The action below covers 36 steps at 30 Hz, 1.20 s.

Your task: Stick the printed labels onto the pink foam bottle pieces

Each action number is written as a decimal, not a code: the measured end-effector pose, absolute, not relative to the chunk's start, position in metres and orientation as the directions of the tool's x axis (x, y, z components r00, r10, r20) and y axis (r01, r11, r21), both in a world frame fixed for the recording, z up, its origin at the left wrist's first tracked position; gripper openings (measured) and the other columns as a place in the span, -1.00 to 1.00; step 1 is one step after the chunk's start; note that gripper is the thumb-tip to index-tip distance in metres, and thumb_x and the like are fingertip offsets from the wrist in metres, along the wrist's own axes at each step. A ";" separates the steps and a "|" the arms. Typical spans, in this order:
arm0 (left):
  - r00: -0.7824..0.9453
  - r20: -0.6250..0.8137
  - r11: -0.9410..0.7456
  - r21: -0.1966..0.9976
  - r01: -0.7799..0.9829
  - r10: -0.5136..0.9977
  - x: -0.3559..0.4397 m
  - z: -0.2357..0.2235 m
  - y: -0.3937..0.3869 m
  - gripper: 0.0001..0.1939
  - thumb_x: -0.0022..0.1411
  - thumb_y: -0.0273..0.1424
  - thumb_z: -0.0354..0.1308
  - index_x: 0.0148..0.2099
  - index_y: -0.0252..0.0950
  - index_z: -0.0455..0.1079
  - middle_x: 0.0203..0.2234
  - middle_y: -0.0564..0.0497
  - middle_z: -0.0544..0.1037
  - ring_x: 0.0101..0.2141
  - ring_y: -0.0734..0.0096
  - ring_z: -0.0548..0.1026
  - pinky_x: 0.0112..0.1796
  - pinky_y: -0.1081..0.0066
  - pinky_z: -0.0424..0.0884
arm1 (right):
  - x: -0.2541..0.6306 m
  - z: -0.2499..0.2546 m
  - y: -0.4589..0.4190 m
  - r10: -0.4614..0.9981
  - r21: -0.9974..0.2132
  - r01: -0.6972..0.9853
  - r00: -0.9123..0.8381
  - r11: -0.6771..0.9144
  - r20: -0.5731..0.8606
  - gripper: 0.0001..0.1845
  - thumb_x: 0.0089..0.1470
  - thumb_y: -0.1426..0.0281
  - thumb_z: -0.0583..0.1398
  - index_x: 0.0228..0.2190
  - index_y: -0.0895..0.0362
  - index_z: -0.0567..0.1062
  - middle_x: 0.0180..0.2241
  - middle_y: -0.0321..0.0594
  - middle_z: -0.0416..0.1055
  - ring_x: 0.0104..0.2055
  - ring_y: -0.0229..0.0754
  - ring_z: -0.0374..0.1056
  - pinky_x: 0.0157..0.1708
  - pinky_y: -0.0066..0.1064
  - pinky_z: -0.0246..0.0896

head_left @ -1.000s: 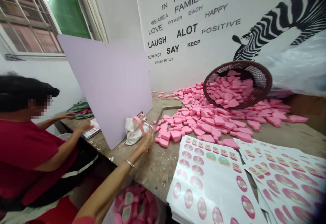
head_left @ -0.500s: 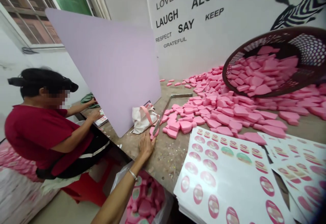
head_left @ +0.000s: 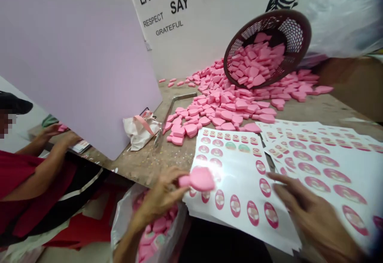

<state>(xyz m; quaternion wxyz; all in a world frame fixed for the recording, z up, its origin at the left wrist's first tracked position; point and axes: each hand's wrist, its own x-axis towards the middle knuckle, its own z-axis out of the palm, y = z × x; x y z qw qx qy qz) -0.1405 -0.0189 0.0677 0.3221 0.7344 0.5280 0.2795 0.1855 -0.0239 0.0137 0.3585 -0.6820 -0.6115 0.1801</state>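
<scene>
My left hand (head_left: 164, 193) grips a pink bottle-shaped piece (head_left: 201, 179) by its narrow neck, its wide end pointing right over a stack of sticker sheets (head_left: 236, 175). Oval pink labels and smaller ones line the edges of the top sheet, with two green ones near its upper row. At that sheet's right edge, my right hand (head_left: 308, 207) hovers with its index finger stretched toward an oval label. It is slightly blurred, its thumb is hidden, and I see nothing in it.
Behind the sheets lies a heap of pink pieces (head_left: 227, 107), spilling from a tipped brown basket (head_left: 305, 36). More sticker sheets (head_left: 335, 167) fan out rightward. Below my left arm is a plastic bag (head_left: 119, 211) of pink pieces. A lilac panel (head_left: 89, 75) separates a seated co-worker (head_left: 26, 175).
My left hand has risen from the table edge and moved right, now with a pink piece in it. My right hand has come into view. The view has turned right.
</scene>
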 end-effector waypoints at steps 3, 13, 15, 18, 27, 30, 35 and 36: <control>0.500 0.122 -0.347 0.854 0.387 0.858 -0.089 0.066 -0.014 -0.82 0.17 -0.36 0.21 -0.17 -0.29 0.50 -0.31 -0.05 0.50 -0.27 0.35 0.42 -0.20 0.42 0.31 | 0.149 0.016 -0.012 0.962 -0.915 0.374 -0.157 -0.150 -0.222 -0.62 -0.01 0.03 0.19 -0.38 0.09 0.53 -0.46 -0.23 0.45 -0.46 -0.20 0.31 -0.48 -0.43 0.19; 0.114 -0.196 0.202 0.979 -0.038 0.974 -0.047 0.014 -0.042 -0.51 0.23 -0.04 0.04 0.04 -0.28 0.35 -0.14 -0.13 0.50 -0.15 0.25 0.44 -0.11 0.35 0.36 | 0.097 0.014 -0.044 0.955 -0.964 0.060 -0.134 -0.260 -0.266 -0.53 0.08 -0.02 0.09 -0.31 0.13 0.46 -0.42 -0.23 0.41 -0.39 -0.19 0.30 -0.34 -0.39 0.25; -0.068 -0.195 0.197 0.980 0.032 0.978 -0.061 0.013 -0.033 -0.48 0.24 0.00 -0.03 0.02 -0.29 0.35 -0.22 -0.13 0.52 -0.21 0.24 0.46 -0.19 0.35 0.39 | 0.101 0.009 -0.040 0.993 -0.934 0.340 -0.007 -0.111 -0.121 -0.52 0.08 0.00 0.09 -0.20 0.12 0.46 -0.32 -0.17 0.45 -0.31 -0.12 0.35 -0.26 -0.33 0.27; -0.324 -0.091 0.187 0.941 0.281 0.942 -0.099 0.013 -0.008 -0.50 0.22 0.01 -0.05 -0.08 -0.31 0.36 -0.38 -0.06 0.50 -0.36 0.27 0.44 -0.32 0.35 0.37 | 0.128 -0.004 -0.028 0.952 -0.654 0.753 0.251 -0.077 0.177 -0.39 0.06 -0.02 0.05 -0.05 0.17 0.42 -0.17 -0.02 0.45 -0.13 0.06 0.35 -0.12 -0.14 0.23; -0.095 -0.129 0.160 0.838 0.521 0.987 -0.110 0.000 -0.025 -0.62 0.23 -0.08 -0.02 -0.17 -0.26 0.41 -0.37 -0.09 0.55 -0.31 0.19 0.49 -0.26 0.30 0.38 | 0.187 -0.014 -0.011 0.938 -0.291 0.892 0.333 -0.347 -0.099 -0.36 0.05 -0.09 0.00 -0.09 0.12 0.44 -0.14 -0.01 0.45 -0.14 0.11 0.38 -0.24 -0.12 0.27; -0.126 -0.092 0.147 0.815 0.560 0.988 -0.101 0.002 -0.038 -0.63 0.20 -0.11 0.02 -0.13 -0.27 0.42 -0.35 -0.12 0.56 -0.30 0.18 0.50 -0.25 0.29 0.38 | 0.188 -0.013 -0.008 0.940 -0.286 0.896 0.319 -0.341 -0.122 -0.40 0.06 -0.08 0.00 -0.11 0.10 0.44 -0.15 -0.02 0.45 -0.15 0.09 0.39 -0.26 -0.15 0.27; -0.110 -0.200 0.228 0.840 0.493 0.974 -0.103 0.015 -0.032 -0.66 0.13 -0.14 0.14 -0.17 -0.29 0.42 -0.40 -0.03 0.55 -0.36 0.25 0.49 -0.31 0.34 0.40 | 0.192 -0.016 -0.004 0.954 -0.272 0.915 0.288 -0.300 -0.084 -0.39 0.08 -0.06 0.01 -0.06 0.13 0.40 -0.18 -0.01 0.46 -0.14 0.12 0.38 -0.22 -0.11 0.24; -0.155 -0.226 0.271 0.864 0.424 0.962 -0.104 0.018 -0.030 -0.63 0.07 -0.15 0.21 -0.16 -0.30 0.43 -0.37 -0.03 0.56 -0.35 0.26 0.50 -0.31 0.35 0.41 | 0.192 -0.017 -0.004 0.958 -0.267 0.921 0.286 -0.284 -0.035 -0.36 0.08 -0.05 0.01 -0.02 0.16 0.38 -0.16 0.02 0.46 -0.12 0.14 0.37 -0.20 -0.08 0.23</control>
